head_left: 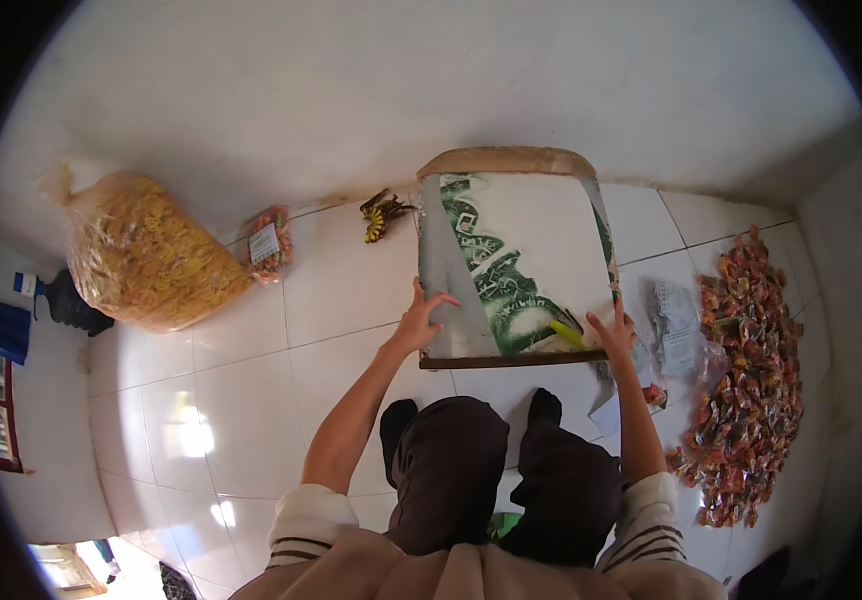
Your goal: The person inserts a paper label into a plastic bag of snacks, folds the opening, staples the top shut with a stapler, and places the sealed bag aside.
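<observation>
A low table [551, 240] with a white top, a green printed band and worn wooden edges stands before my knees. My left hand [419, 322] grips its left edge near the front corner, thumb over the top. At the right edge, my right hand [615, 332] holds the table's side, its fingers partly hidden. A yellow-green handled tool [567, 333], perhaps a cutter, lies on the tabletop close to my right thumb; its exact kind is unclear.
A big clear bag of yellow snack pieces [146, 255] leans against the wall, beside a small labelled packet [269, 245]. A yellow-black bundle [384, 216] lies left of the table. Right of it are plastic wrappers [676, 325] and a large pile of small wrapped packets [746, 390].
</observation>
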### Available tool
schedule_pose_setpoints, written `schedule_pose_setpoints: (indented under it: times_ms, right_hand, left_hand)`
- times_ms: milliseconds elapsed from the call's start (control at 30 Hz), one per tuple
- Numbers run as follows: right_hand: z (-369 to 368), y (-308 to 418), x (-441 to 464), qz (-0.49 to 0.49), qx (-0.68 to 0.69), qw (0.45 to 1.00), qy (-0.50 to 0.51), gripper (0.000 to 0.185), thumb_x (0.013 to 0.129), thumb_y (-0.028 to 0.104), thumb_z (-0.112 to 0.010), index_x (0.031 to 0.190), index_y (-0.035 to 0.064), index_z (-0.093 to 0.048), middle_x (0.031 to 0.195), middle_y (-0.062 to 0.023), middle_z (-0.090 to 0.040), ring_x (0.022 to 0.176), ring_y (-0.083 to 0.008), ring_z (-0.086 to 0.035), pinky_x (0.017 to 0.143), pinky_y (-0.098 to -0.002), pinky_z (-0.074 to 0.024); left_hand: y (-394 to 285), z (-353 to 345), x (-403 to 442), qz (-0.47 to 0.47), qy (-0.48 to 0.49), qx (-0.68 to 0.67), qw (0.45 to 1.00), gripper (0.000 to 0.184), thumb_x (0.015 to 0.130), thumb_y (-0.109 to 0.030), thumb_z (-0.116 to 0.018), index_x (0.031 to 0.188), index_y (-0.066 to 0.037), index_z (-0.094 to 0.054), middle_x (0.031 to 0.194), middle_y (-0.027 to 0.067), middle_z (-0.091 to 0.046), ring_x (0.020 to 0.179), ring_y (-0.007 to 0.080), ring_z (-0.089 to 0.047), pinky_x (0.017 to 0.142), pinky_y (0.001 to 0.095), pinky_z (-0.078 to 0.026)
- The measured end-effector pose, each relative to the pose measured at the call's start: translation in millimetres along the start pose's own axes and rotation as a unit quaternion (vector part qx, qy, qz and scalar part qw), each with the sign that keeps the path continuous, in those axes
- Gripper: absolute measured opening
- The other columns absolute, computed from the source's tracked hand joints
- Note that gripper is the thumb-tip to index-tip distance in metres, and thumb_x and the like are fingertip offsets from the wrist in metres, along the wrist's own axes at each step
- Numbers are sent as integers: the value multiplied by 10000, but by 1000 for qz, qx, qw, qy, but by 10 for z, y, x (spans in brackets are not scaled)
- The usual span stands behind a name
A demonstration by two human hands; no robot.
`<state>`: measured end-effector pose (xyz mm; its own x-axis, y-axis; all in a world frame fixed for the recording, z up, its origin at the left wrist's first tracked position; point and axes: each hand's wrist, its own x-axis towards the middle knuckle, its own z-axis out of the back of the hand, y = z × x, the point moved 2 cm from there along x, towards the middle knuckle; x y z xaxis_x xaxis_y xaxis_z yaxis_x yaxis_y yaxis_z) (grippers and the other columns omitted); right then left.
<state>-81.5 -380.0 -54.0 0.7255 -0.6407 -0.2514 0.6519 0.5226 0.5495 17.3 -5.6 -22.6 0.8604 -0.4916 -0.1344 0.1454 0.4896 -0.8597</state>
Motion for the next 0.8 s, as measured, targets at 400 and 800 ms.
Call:
schedule_pose_setpoints:
  times_ms: [400, 800]
  right_hand:
    - [164, -279, 242, 48, -30, 998, 36, 827, 681, 624, -560, 1355, 280, -226, 1392, -184, -162, 1226, -468, -157, 961, -580, -205]
    - [2200, -1038, -289, 137, 15, 990, 0, 419, 827, 359, -536, 1098, 40, -555, 1009, -145, -587, 936, -247, -542, 790, -345, -417]
  left_hand:
    - [94, -249, 372, -12, 56, 107, 993, 568, 660, 14, -620, 1109, -303, -472, 1366, 310, 114, 1258, 490, -119, 1004, 477, -277]
    - [-1839, -932, 916, -49, 126, 302, 944, 415, 737, -392, -618, 1088, -201, -506, 1330, 183, -291, 1221, 470, -228, 955, 619, -211]
